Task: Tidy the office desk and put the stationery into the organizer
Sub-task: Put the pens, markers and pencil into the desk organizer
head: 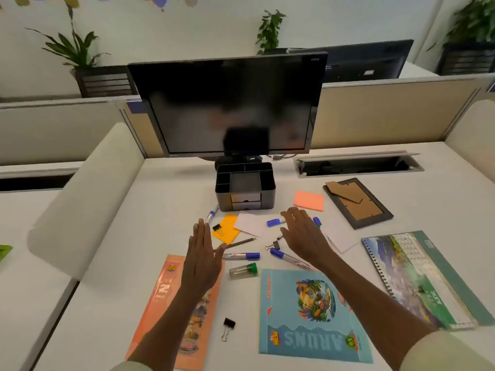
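Note:
A black desk organizer (270, 189) stands in front of the monitor, its compartments empty. Blue-capped markers (242, 256) (288, 258) (274, 222) (212, 214), a pencil (241, 242), black binder clips (218, 229) (228, 328) (273, 245) and a green-capped clear tube (243, 271) lie scattered before it. An orange sticky pad (227, 231) and a white note (250, 223) lie between my hands. My left hand (202, 259) hovers flat, fingers together, over the orange booklet's top. My right hand (301, 234) is spread palm-down above the markers, holding nothing.
A monitor (227, 105) stands at the back. A pink sticky pad (308, 200), a face-down picture frame (357, 202), a spiral calendar (420, 279), a blue booklet (310, 317) and an orange booklet (171, 303) lie on the white desk (166, 199). A cable slot (359, 165) opens back right.

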The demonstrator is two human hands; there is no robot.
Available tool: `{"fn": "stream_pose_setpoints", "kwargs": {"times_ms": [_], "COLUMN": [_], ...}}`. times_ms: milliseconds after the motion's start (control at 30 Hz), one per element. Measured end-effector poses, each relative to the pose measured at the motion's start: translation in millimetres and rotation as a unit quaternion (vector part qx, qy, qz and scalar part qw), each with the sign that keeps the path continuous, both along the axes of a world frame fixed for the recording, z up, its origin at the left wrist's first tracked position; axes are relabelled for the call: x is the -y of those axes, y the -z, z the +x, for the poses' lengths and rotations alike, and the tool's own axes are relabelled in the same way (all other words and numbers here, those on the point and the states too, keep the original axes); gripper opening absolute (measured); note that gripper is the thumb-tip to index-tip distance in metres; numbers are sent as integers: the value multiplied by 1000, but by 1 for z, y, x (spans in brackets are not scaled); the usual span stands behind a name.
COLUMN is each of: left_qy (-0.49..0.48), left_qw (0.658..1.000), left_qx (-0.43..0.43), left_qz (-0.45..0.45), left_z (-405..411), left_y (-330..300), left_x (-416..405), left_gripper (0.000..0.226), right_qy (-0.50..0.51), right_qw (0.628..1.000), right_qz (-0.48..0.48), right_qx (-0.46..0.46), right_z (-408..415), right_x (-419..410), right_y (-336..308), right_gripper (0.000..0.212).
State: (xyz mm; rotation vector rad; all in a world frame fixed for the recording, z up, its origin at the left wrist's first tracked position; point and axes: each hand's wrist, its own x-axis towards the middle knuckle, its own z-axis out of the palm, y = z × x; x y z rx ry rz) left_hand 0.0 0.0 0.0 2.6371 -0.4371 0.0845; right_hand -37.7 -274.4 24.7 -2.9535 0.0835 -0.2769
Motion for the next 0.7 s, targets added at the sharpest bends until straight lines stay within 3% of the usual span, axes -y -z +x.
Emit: {"fn": "stream_pose_setpoints", "kwargs": {"times_ms": [333, 700], "left_qy": [-8, -37], "left_qw": [999, 997], "left_qx": [-29, -62], "left_qz": [36, 22], "left_z": [-22, -39], "left_y": [44, 76], "left_x": [-14, -23], "left_gripper": [72, 76], "right_qy": [-45, -40], "right_qw": [996, 990], "right_qz": [14, -11], "right_qx": [-81, -139], "right_z": [-16, -17], "right_x": [-10, -12], "right_y": [28, 54], "right_gripper": [25, 33]}}
